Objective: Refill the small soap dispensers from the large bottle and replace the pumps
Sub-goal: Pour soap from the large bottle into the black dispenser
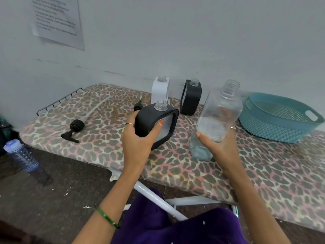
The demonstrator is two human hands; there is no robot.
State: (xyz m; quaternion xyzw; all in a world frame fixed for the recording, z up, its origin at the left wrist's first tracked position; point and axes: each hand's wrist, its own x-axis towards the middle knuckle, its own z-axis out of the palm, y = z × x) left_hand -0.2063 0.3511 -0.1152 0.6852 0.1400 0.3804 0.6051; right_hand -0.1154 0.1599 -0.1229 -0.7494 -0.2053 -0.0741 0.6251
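Broadly, the leopard-print bench (175, 166) carries a teal basket (279, 118). Above it, the right hand (218, 147) has its grip curled round the large clear bottle (219, 111), tilted, mouth open. The left hand (139, 138) grips a pumpless black dispenser (156, 122). A loose pump (74, 128) lies left.

Black dispenser (156, 123) uncapped, tilted; large clear bottle (219, 113) open, tilted.

Head-worn view, facing forward and down, close above ironing board (175, 164)
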